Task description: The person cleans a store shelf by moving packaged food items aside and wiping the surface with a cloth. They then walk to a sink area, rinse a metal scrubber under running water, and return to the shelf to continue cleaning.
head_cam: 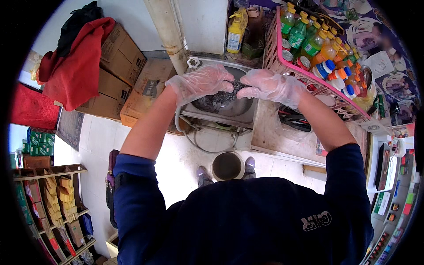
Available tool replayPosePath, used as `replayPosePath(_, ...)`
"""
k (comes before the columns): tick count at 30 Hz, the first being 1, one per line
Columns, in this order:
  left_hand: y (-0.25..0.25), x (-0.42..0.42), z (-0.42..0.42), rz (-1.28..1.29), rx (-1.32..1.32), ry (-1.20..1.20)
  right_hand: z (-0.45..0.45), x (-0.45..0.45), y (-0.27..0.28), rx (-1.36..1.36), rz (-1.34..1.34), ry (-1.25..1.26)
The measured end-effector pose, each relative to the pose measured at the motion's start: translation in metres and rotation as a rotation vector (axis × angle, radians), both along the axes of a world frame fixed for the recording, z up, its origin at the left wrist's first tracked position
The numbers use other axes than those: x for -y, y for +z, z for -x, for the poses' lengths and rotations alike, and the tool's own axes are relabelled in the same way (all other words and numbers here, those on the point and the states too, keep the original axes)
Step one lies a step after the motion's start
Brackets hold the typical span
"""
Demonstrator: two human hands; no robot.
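My left hand [207,82] and my right hand [273,86] wear thin clear plastic gloves and face each other over a metal sink basin [246,107]. Between their fingertips is a dark, speckled, crumpled piece [236,91], perhaps a cloth or a scouring pad. Both hands grip it from opposite sides, and its lower left part hangs into the basin. The fingers hide some of it. A white tap handle [193,62] rises at the sink's back left corner, beyond my left hand.
A pink plastic crate [281,63] full of drink bottles stands right of the sink. A yellow pump bottle [234,33] is behind it. Cardboard boxes [122,54] are stacked at left. On the floor, a round bucket [228,165] sits between my feet, near a grey hose [198,147].
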State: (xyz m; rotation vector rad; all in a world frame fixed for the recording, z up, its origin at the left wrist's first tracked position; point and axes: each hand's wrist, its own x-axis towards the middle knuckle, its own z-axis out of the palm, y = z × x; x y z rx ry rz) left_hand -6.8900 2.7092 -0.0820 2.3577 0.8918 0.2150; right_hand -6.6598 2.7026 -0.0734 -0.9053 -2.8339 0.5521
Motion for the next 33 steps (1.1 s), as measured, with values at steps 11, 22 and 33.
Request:
replayPosePath(11, 0.031, -0.003, -0.005, -0.156, 0.224, -0.239, -0.029, 0.026, 0.04, -0.38, 0.336, 0.03)
replayPosePath(22, 0.043, -0.004, -0.017, -0.179, 0.141, -0.296, -0.057, 0.03, 0.044, -0.355, 0.122, 0.066)
replayPosePath(33, 0.043, -0.006, -0.04, -0.085, 0.003, -0.152, -0.045, 0.01, 0.024, -0.158, -0.133, -0.042)
